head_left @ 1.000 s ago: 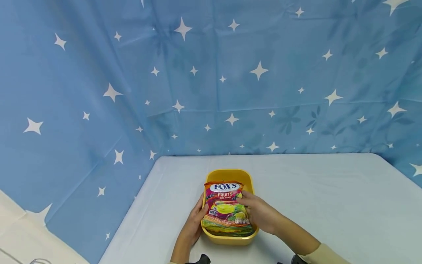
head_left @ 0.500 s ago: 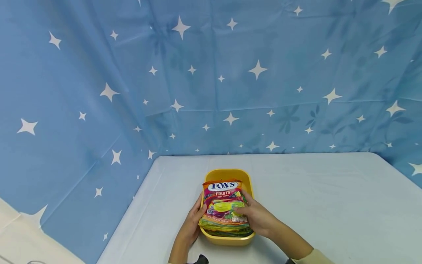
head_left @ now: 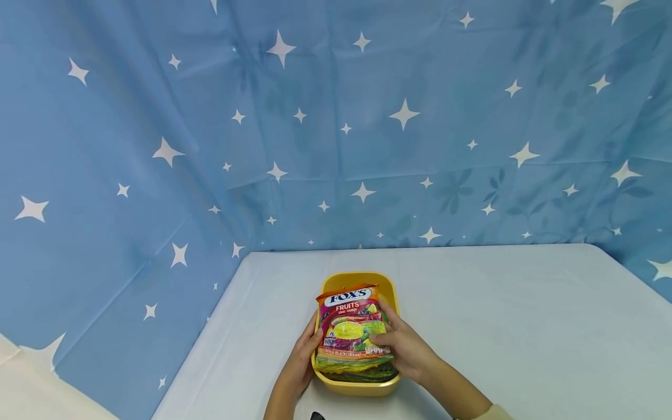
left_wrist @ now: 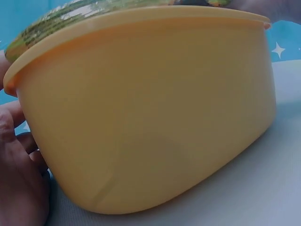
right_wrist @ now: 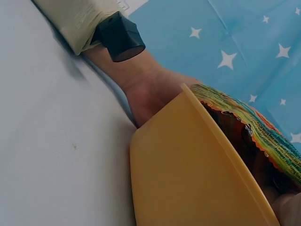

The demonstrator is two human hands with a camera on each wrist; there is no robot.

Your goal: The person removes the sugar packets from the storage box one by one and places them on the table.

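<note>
A yellow plastic tub point(head_left: 362, 390) stands on the white table, with a colourful bag of Fox's fruit candy point(head_left: 348, 331) lying in its top. My left hand point(head_left: 301, 360) grips the tub's left side, the thumb near the rim beside the bag. In the left wrist view its fingers point(left_wrist: 11, 112) lie against the outer wall, under the rim. My right hand point(head_left: 412, 352) holds the bag by its right edge, thumb on the printed face. The right wrist view shows part of that hand under the bag point(right_wrist: 256, 129); most of its fingers are hidden. Dark wrappings show beneath the bag.
White cloth covers the table point(head_left: 499, 321), which stretches far to the right of the tub. A blue curtain with white stars point(head_left: 336, 146) hangs behind and to the left. A dark wrist camera point(right_wrist: 121, 38) sits on the left forearm.
My right hand has shifted left, its thumb settling on the bag's face. The bag's upper end has slid left and tilted slightly. My left hand stays on the tub; the whole view has drifted a little.
</note>
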